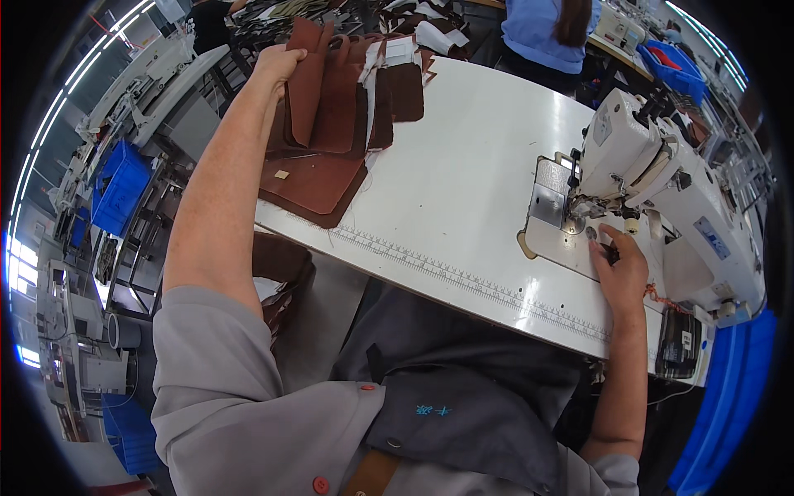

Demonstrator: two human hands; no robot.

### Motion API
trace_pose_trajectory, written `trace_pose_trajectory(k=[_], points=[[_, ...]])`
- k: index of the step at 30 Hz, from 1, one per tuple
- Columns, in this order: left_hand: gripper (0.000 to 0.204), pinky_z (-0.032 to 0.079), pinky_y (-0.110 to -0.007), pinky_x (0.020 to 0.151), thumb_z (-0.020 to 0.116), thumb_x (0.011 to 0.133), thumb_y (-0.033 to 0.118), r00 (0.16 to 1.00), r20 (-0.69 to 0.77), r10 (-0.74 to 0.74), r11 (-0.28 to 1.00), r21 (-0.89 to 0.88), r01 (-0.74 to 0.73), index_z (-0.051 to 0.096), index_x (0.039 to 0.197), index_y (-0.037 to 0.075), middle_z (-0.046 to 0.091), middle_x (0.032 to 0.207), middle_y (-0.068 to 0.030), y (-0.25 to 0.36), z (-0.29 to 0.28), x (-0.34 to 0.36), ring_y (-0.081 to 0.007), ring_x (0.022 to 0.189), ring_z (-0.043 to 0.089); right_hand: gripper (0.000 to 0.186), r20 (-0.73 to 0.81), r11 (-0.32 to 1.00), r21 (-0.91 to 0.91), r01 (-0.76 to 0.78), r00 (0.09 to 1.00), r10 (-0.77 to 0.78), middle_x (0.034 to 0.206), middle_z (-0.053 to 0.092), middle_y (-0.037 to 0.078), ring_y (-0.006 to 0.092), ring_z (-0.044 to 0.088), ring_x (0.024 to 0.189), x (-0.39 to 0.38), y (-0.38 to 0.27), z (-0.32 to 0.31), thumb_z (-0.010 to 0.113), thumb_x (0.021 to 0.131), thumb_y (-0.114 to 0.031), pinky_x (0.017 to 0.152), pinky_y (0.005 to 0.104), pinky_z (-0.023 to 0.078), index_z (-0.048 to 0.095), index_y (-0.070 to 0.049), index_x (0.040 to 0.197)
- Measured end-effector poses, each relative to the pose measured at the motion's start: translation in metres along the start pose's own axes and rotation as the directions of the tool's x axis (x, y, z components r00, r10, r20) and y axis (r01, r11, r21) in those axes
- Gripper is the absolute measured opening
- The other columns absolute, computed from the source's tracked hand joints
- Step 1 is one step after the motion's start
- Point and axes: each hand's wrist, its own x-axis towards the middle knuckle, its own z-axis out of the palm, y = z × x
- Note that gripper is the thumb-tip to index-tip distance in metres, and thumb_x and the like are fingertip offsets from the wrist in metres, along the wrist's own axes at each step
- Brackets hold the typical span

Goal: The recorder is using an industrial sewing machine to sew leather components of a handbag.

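At the far left of the table, my left hand is closed on the upper edge of a reddish-brown fabric panel, which stands tilted over a pile of similar pieces. Below it a flat brown panel lies at the table's edge, with a small pale tag on it. Dark brown pieces with white lining lie to the right of the pile. Beside the needle area of the white sewing machine, my right hand has its fingers curled around something small and dark, too hidden to name.
The white sewing table has a ruler strip along its near edge. More brown pieces hang below its left side. A black pad or box sits at the right corner. Across the table a person in a blue shirt sits.
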Motion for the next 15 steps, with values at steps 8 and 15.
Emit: trace_pose_trajectory(k=[8, 15], points=[[0.033, 0.056, -0.039, 0.083, 0.065, 0.086, 0.018, 0.917, 0.046, 0.397, 0.705, 0.625, -0.336, 0.074, 0.116, 0.004, 0.077, 0.102, -0.0129, 0.013, 0.038, -0.039, -0.0273, 0.091, 0.074, 0.038, -0.111, 0.886, -0.461, 0.054, 0.987, -0.118, 0.107, 0.068, 0.011, 0.0317, 0.066, 0.093, 0.002, -0.016, -0.005, 0.075, 0.089, -0.028, 0.086, 0.0442, 0.05, 0.072, -0.008, 0.122], [0.029, 0.055, -0.049, 0.095, 0.063, 0.095, 0.028, 0.888, 0.104, 0.447, 0.556, 0.746, -0.367, 0.076, 0.108, 0.006, 0.073, 0.109, -0.0244, 0.016, 0.078, -0.063, -0.0441, 0.107, 0.069, 0.034, 0.078, 0.893, 0.015, 0.45, 0.89, -0.449, 0.11, 0.068, 0.011, 0.0322, 0.065, 0.103, 0.018, -0.142, 0.016, 0.079, 0.082, -0.011, 0.091, 0.0437, 0.051, 0.071, -0.007, 0.116]])
